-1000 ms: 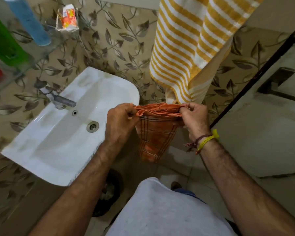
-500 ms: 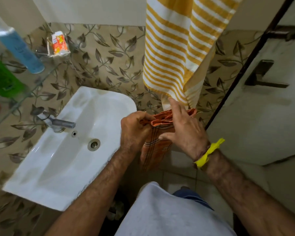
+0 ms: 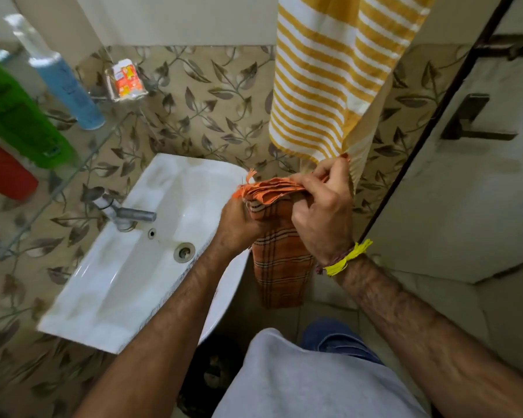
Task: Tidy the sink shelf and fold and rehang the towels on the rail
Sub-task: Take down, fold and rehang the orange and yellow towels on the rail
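Mid-fold by the sink (image 3: 127, 276): left hand (image 3: 242, 224) and right hand (image 3: 323, 212) both grip the orange towel (image 3: 280, 267), bunched at top, rest hanging. Striped towel (image 3: 320, 79) hangs behind; shelf (image 3: 73, 176) w/ bottles apparently untidied. Rehanging left.

Both forearms reach forward, left hand (image 3: 239, 224) and right hand (image 3: 320, 212) close together, each grip curled tight.
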